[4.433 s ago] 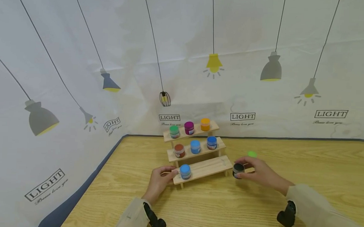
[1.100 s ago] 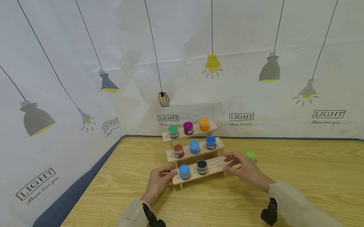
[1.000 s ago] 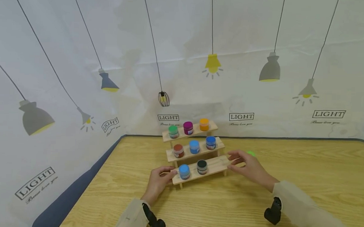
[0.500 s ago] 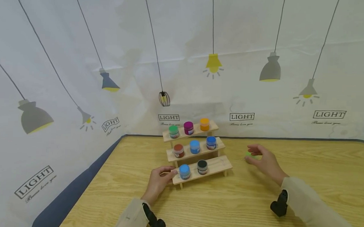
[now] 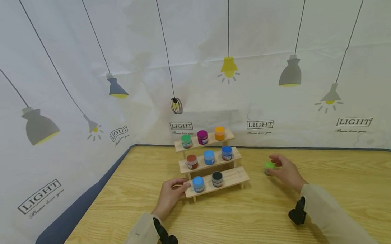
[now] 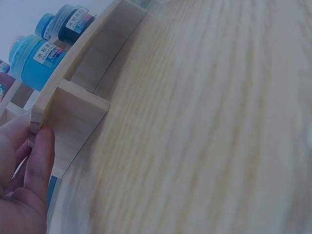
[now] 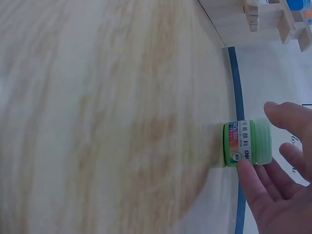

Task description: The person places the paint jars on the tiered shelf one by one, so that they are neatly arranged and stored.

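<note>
A three-tier wooden display stand (image 5: 229, 177) holds several small paint jars. My left hand (image 5: 171, 197) pinches the left end of its lowest tier, and the left wrist view has the fingers (image 6: 40, 163) at that end. On this tier stand a light blue jar (image 5: 198, 185) and a black jar (image 5: 217, 179). To the right of the stand, a green paint jar (image 7: 246, 143) sits upright on the table. My right hand (image 5: 288, 173) is around the green jar, fingers spread. In the right wrist view a gap shows between one digit and the lid.
Red-brown (image 5: 192, 162), light blue and dark blue jars stand on the middle tier. Green, purple (image 5: 203, 137) and orange jars fill the top one. A printed wall cloth (image 5: 311, 133) rises behind the wooden table (image 5: 227, 223).
The black jar, earlier in my right hand, now stands on the lowest tier. My right hand has let go of it and moved right to the green jar. The left hand stays in place.
</note>
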`<state>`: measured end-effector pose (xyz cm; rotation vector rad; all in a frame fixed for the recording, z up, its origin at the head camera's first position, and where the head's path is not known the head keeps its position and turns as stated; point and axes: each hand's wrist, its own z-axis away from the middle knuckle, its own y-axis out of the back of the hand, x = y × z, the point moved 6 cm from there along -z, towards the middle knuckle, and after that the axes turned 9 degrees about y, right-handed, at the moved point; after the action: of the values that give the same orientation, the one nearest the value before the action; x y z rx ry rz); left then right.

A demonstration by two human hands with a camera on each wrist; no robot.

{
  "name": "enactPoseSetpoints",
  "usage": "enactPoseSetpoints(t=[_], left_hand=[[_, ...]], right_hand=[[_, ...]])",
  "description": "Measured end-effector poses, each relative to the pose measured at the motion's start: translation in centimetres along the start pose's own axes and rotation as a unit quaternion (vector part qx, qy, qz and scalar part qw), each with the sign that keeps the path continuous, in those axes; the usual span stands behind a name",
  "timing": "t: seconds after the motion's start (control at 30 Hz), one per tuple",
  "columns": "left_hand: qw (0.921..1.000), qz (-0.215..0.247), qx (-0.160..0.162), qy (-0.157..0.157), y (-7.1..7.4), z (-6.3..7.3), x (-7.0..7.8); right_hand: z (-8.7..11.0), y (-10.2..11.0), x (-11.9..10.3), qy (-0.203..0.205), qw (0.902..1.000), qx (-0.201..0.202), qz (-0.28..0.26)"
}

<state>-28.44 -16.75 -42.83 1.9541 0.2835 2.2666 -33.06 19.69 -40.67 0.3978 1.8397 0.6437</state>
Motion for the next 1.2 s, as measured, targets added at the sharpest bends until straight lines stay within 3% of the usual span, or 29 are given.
enactPoseSetpoints(t=[0.2,0.53,0.93,1.2], left_hand=[[1.0000,-0.002,-0.004,0.005,0.0,1.4,1.6],[0.9997,0.015,-0.018,0.000,0.0,2.0,2.2],[0.9998,0.013,-0.013,0.001,0.0,0.2,0.2],[1.0000,0.005,-0.004,-0.003,0.0,0.0,-0.1]], right_hand=[[-0.2,-0.4,0.5,-0.004,0.9999,-0.014,0.001],[-0.2,-0.8,1.6,0.011,0.9991,-0.039,-0.008],[-0.3,-0.7,1.9,0.017,0.9994,-0.029,0.001],[-0.2,-0.7,1.0,0.019,0.9993,-0.031,0.009]])
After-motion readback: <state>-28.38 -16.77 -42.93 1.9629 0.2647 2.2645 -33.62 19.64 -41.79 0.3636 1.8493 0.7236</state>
